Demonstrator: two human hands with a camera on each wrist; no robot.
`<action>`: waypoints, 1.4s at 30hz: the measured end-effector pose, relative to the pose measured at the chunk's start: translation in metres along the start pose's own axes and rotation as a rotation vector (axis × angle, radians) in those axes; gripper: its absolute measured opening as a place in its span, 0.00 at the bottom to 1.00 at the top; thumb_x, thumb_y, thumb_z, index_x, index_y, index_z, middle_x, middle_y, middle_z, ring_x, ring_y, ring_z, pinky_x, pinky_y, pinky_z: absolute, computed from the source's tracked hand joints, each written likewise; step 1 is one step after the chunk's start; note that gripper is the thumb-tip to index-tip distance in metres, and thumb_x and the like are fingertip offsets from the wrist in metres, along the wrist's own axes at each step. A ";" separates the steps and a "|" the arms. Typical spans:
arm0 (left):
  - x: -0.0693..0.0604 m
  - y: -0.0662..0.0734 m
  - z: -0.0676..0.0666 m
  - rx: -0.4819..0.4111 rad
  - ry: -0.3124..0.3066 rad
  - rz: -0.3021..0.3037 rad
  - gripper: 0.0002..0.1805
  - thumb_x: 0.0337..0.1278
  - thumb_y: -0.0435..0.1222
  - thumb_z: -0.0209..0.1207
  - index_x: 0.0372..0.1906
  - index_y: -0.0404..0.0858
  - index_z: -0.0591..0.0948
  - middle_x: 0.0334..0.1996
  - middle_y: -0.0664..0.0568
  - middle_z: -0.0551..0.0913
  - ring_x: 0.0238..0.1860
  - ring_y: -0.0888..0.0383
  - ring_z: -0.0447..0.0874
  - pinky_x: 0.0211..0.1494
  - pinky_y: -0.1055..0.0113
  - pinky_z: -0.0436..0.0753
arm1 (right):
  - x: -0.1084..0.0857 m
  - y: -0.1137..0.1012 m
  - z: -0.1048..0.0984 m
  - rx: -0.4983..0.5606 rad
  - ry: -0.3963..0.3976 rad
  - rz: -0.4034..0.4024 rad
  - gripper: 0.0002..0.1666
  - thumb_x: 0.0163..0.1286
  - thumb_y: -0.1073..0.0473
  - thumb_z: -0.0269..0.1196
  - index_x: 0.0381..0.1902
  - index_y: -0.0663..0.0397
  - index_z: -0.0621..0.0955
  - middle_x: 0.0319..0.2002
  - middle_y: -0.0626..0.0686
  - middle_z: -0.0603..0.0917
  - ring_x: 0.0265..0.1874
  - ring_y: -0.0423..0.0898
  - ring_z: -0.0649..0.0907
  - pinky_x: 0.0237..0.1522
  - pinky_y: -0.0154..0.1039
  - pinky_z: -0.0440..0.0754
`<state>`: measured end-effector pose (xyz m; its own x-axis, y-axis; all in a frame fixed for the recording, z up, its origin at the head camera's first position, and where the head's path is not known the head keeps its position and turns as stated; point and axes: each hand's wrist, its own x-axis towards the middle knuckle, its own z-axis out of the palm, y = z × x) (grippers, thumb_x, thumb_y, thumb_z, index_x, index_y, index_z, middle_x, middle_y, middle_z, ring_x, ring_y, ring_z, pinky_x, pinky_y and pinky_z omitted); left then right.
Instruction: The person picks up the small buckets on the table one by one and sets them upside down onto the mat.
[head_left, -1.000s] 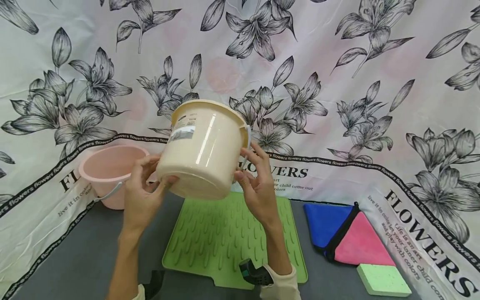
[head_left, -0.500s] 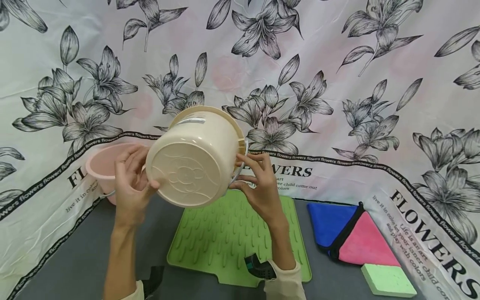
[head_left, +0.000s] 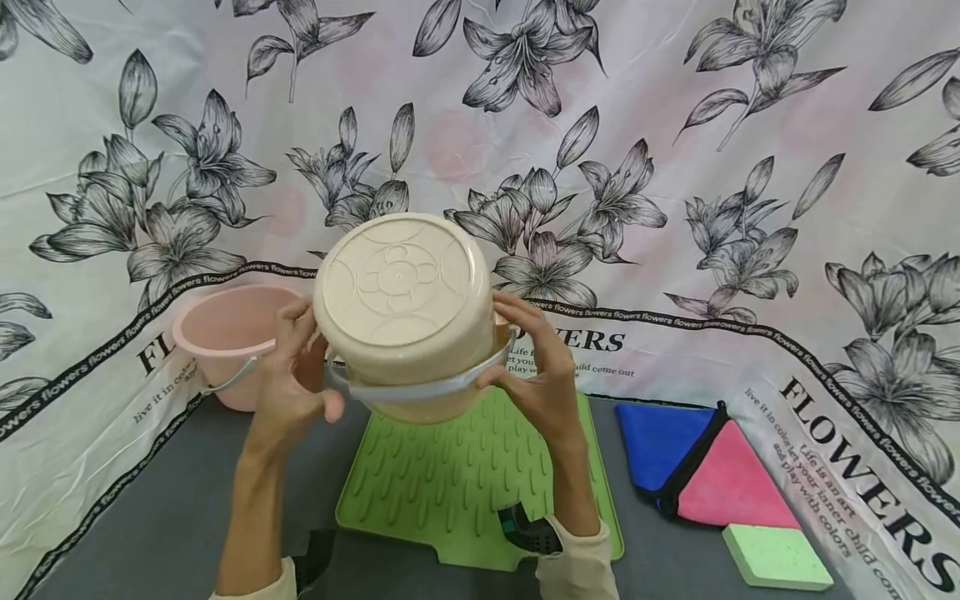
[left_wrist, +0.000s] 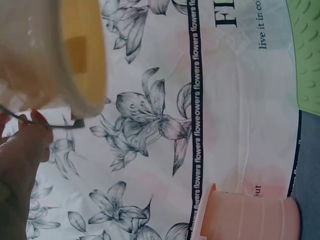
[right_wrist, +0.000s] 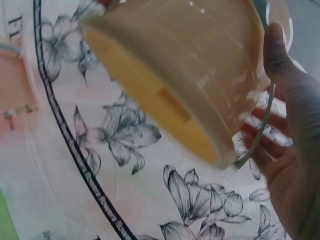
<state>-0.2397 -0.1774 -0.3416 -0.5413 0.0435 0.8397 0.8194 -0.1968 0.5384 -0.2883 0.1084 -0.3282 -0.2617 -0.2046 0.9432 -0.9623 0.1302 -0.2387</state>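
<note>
While aloft, bucket [head_left: 401, 283] within two-handed grip [head_left: 540, 377]

Here's the left hand [left_wrist: 20, 162] at the cream bucket [left_wrist: 30, 55], fingers up against it, thin handle [left_wrist: 67, 126] crossing them! Well apart from that hand, a pink bucket [left_wrist: 255, 220] and green mat [left_wrist: 309, 55]; behind it, flower-print cloth [left_wrist: 237, 125] with a black lettered band [left_wrist: 197, 100].

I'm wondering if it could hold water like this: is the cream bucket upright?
No, the bucket is tipped over, its base turned up toward the head camera.
</note>
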 end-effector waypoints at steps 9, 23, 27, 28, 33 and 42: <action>-0.002 0.002 0.002 0.425 -0.057 -0.115 0.72 0.32 0.33 0.87 0.85 0.44 0.54 0.72 0.54 0.59 0.72 0.60 0.63 0.77 0.73 0.69 | -0.003 -0.006 -0.003 0.060 -0.081 0.095 0.45 0.66 0.40 0.70 0.68 0.69 0.76 0.67 0.66 0.80 0.69 0.43 0.80 0.64 0.42 0.85; 0.003 -0.004 0.019 0.656 0.041 -0.095 0.61 0.39 0.23 0.80 0.82 0.46 0.63 0.73 0.41 0.74 0.72 0.57 0.73 0.76 0.46 0.73 | -0.004 -0.007 -0.009 0.033 -0.137 0.240 0.52 0.53 0.60 0.83 0.72 0.63 0.70 0.69 0.63 0.75 0.69 0.51 0.78 0.66 0.42 0.85; 0.003 -0.009 0.024 0.739 0.022 -0.105 0.59 0.43 0.27 0.80 0.82 0.41 0.61 0.74 0.36 0.72 0.73 0.40 0.71 0.75 0.38 0.73 | -0.006 -0.005 -0.003 -0.023 -0.168 0.313 0.57 0.46 0.70 0.84 0.72 0.63 0.67 0.69 0.62 0.73 0.69 0.55 0.76 0.68 0.43 0.83; 0.002 -0.010 0.026 0.755 0.016 -0.117 0.60 0.44 0.28 0.81 0.83 0.40 0.60 0.75 0.35 0.70 0.74 0.38 0.69 0.75 0.36 0.71 | -0.006 -0.004 -0.001 -0.045 -0.176 0.326 0.57 0.47 0.70 0.84 0.71 0.62 0.67 0.69 0.62 0.73 0.68 0.56 0.76 0.68 0.44 0.82; 0.000 -0.013 0.036 0.787 -0.009 -0.223 0.66 0.44 0.35 0.82 0.85 0.40 0.51 0.79 0.33 0.60 0.80 0.35 0.59 0.77 0.30 0.66 | -0.005 -0.003 0.007 -0.127 -0.207 0.361 0.53 0.50 0.66 0.84 0.68 0.62 0.66 0.67 0.64 0.73 0.67 0.59 0.79 0.66 0.48 0.84; -0.003 -0.020 0.040 0.809 0.002 -0.488 0.64 0.43 0.45 0.83 0.84 0.41 0.57 0.76 0.36 0.69 0.74 0.35 0.71 0.70 0.35 0.78 | -0.008 -0.001 0.012 -0.171 -0.345 0.502 0.52 0.53 0.63 0.83 0.69 0.62 0.64 0.66 0.64 0.75 0.66 0.62 0.81 0.62 0.52 0.87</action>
<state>-0.2465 -0.1341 -0.3520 -0.8586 -0.0604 0.5090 0.3841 0.5817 0.7170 -0.2859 0.0982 -0.3381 -0.7143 -0.3757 0.5905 -0.6983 0.4391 -0.5653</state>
